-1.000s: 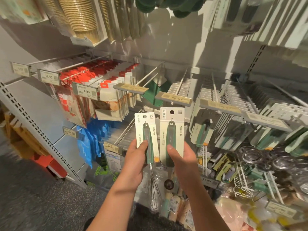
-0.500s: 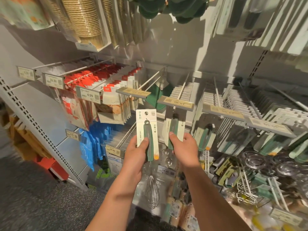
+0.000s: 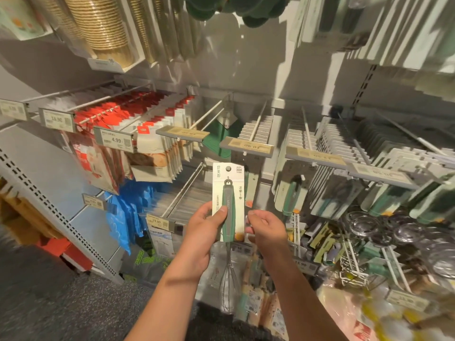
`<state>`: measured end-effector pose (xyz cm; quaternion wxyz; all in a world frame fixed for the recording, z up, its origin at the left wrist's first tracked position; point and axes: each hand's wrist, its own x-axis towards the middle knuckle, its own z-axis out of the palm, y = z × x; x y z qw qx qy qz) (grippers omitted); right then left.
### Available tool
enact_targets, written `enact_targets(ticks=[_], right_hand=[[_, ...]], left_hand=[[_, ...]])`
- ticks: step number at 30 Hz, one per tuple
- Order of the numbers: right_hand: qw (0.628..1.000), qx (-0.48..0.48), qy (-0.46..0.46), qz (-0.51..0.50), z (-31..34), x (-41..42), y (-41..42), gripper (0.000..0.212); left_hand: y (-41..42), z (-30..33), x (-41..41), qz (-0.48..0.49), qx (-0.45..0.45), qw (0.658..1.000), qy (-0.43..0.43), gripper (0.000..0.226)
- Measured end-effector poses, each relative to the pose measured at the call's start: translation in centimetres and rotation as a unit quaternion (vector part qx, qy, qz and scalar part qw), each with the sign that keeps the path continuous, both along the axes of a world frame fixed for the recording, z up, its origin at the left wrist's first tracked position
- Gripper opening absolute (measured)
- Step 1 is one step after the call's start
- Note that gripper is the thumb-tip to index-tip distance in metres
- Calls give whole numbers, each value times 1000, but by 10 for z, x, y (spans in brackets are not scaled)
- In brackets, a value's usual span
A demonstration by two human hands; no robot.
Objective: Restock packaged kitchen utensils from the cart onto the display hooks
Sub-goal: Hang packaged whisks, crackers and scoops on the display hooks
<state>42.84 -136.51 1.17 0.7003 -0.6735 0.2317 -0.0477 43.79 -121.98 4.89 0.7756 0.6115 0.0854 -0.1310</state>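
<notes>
A carded whisk is held upright in the left hand below the empty hook, the right hand seemingly pinching its edge; its hole should be aligned first.

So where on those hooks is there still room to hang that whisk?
The two white hooks above the green mat look mostly bare, between the red-topped packets and the white card rows. Hooks rightward are packed.
</notes>
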Motion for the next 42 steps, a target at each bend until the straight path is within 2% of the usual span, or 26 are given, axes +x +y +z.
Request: enact_targets(ticks=[2, 5, 8, 12, 14, 17, 19, 21, 25, 27, 30, 32, 37, 39, 42], right_hand=[[999, 27, -34, 26, 7, -10, 0, 27], [997, 13, -48, 54, 11, -24, -1, 41], [996, 37, -67, 51, 11, -38, -2, 48], [995, 45, -84, 33, 17, -51, -13, 17], [995, 40, -93, 18, 22, -55, -19, 11], [993, 39, -111, -14, 25, -57, -27, 11], [991, 29, -128, -35, 24, -57, -30, 21], [988, 18, -143, -47, 25, -58, -31, 27], [982, 43, -174, -65, 26, -63, -39, 8], [979, 41, -187, -78, 24, -63, -40, 14], [976, 31, -183, -114, 21, -61, -41, 8], [973, 9, -178, -144, 16, -60, -41, 11], [971, -24, -173, -160, 18, -44, -39, 12], [975, -34, -142, -166, 23, -30, -44, 6], [983, -76, -57, -158, 21, -10, -56, 25]], left_hand=[[-6, -1, -2, -16, 1, 1000, -5, 19], [-17, -5, -4, -30, 9, 999, -3, 24], [-28, -7, -8, -40, 33, 999, -8, 28], [-45, -3, -15, -74, 36, 996, -33, 20], [-52, 1, -19, -97, 32, 994, -50, 21], [-60, 3, -21, -121, 26, 991, -56, 27], [-63, 2, -21, -130, 31, 990, -54, 22], [-67, 0, -21, -130, 33, 990, -44, 25], [-69, 2, -19, -115, 28, 993, -25, 20], [-71, 0, -16, -107, 23, 994, -16, 19], [-70, 1, -14, -94, 13, 995, -8, 18], [-69, 1, -13, -88, 7, 996, -6, 18], [-66, 2, -13, -81, 11, 997, -10, 18], [-65, 3, -13, -81, 12, 997, -11, 17], [-64, 6, -12, -81, 12, 997, -8, 17]])
